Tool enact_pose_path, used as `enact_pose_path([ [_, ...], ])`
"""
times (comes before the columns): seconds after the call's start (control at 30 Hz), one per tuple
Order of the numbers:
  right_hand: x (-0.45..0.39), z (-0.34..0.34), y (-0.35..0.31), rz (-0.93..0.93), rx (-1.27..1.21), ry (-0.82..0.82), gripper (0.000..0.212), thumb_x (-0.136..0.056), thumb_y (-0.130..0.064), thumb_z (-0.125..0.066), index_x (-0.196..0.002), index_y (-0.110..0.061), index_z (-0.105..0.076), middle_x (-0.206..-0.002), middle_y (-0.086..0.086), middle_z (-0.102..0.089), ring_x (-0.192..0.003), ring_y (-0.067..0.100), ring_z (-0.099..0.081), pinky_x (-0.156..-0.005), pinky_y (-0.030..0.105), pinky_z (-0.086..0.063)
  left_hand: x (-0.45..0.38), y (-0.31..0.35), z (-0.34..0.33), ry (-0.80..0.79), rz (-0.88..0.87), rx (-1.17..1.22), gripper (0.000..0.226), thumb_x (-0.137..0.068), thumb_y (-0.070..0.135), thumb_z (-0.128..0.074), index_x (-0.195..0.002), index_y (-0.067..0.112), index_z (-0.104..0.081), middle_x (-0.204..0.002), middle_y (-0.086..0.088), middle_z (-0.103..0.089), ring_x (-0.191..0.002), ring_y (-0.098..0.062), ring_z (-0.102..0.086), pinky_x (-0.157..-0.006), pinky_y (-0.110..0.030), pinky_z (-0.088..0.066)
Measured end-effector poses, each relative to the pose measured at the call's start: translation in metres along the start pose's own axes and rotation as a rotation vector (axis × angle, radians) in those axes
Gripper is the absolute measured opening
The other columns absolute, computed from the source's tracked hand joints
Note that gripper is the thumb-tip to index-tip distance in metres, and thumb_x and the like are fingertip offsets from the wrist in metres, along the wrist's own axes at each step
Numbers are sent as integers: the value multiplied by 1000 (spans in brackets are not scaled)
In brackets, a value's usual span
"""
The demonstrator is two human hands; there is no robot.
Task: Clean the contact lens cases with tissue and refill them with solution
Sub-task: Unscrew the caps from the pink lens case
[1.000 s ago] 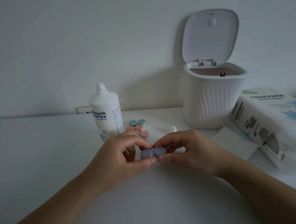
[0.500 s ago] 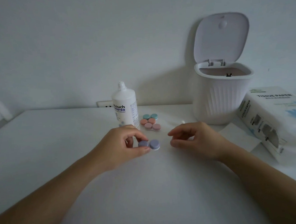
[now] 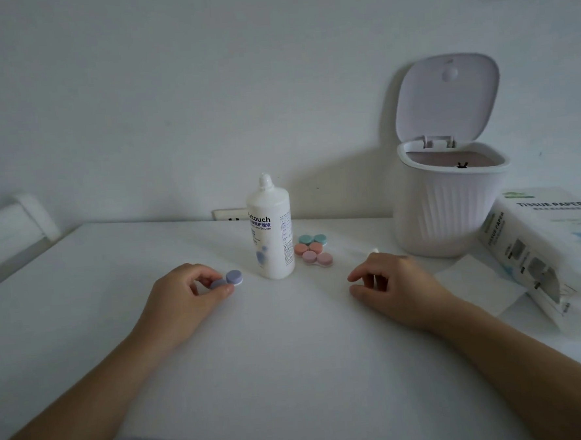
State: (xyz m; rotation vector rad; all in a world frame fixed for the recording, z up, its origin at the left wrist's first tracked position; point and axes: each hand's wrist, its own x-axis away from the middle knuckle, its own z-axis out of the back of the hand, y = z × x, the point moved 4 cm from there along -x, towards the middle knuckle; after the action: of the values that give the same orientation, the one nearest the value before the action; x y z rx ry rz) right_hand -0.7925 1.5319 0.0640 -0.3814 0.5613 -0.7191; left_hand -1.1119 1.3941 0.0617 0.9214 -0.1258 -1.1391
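My left hand pinches the purple contact lens case between thumb and fingers, left of the white solution bottle; both caps are on the case. To the right of the bottle lie a teal case, an orange case and a pink case, all capped. My right hand rests on the table with fingers loosely curled and holds nothing. A sheet of tissue lies flat just right of that hand.
A white ribbed bin with its lid up stands at the back right. A tissue paper pack lies at the right edge. A small white bottle cap sits behind my right hand. A wall socket is behind the bottle.
My right hand let go of the purple case and drew away to the right. My left hand carried the case leftward, to the left of the bottle. The camera tilted up.
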Motion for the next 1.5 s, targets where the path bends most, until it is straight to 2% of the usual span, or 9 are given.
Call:
enact_pose_path([
  [0.23,-2,-3,1,29,29,19,9,-85,-33,-74,-94,-31,-74,-76,-14,-57,-66,3,-54,-65,24,-45,-7,-13,-3,28,47,-62,18,-76,43,-84,-74,31,-71,-78,29,-64,-67,7,-58,-57,-21,-40],
  [0.37,-1,-5,1,6,60,24,11,-86,-32,-73,-96,-31,-74,-75,-13,-57,-65,2,-54,-65,23,-42,-8,-19,-6,22,42,-107,18,-74,44,-85,-74,36,-70,-76,15,-64,-73,4,-61,-62,-23,-43],
  [0.5,-18,-6,-3,-164,123,46,30,-88,-40,-67,-118,-35,-65,-74,-13,-61,-68,2,-56,-65,28,-47,-8,-20,-9,19,45,-128,23,-71,49,-84,-80,38,-66,-84,14,-61,-77,3,-60,-66,-22,-45],
  [0.67,-54,-24,-17,-301,280,-1,54,-91,-60,-51,-135,-28,-55,-110,1,-71,-101,24,-65,-79,32,-51,-4,-12,-5,88,-9,-129,33,-73,55,-81,-97,39,-65,-88,16,-57,-74,5,-55,-61,-21,-38],
  [0.87,-67,-32,-20,-364,287,-42,28,-87,-51,-54,-96,-29,-68,-81,-8,-62,-81,19,-60,-56,25,-36,8,14,1,156,-251,-139,15,-83,43,-80,-85,31,-70,-80,15,-58,-76,7,-54,-59,-17,-37],
  [1.0,-62,-23,-18,-341,249,-53,31,-84,-58,-58,-86,-28,-67,-78,-9,-63,-77,18,-62,-59,26,-44,17,32,-1,101,-379,-112,8,-86,34,-78,-86,27,-73,-80,19,-56,-74,6,-53,-64,-7,-37],
  [1.23,-23,22,-13,-195,162,-57,42,-75,-72,-58,-80,-31,-68,-63,-12,-62,-52,3,-53,-49,19,-40,27,85,-37,-189,-416,7,33,-79,62,-59,-103,40,-67,-92,18,-61,-69,-13,-56,-65,-22,-47],
  [1.4,-2,32,-12,-78,16,-128,26,-79,-57,-69,-83,-31,-71,-70,-12,-65,-57,3,-55,-55,22,-46,13,110,-83,-419,-333,77,45,-81,53,-74,-122,37,-64,-100,19,-61,-68,-9,-57,-66,-30,-53],
  [1.5,6,29,-10,-42,-13,-127,21,-79,-50,-73,-85,-30,-72,-72,-8,-67,-62,8,-60,-58,25,-49,12,115,-100,-488,-332,105,55,-72,68,-68,-120,42,-63,-101,23,-62,-64,-4,-57,-63,-25,-51],
])
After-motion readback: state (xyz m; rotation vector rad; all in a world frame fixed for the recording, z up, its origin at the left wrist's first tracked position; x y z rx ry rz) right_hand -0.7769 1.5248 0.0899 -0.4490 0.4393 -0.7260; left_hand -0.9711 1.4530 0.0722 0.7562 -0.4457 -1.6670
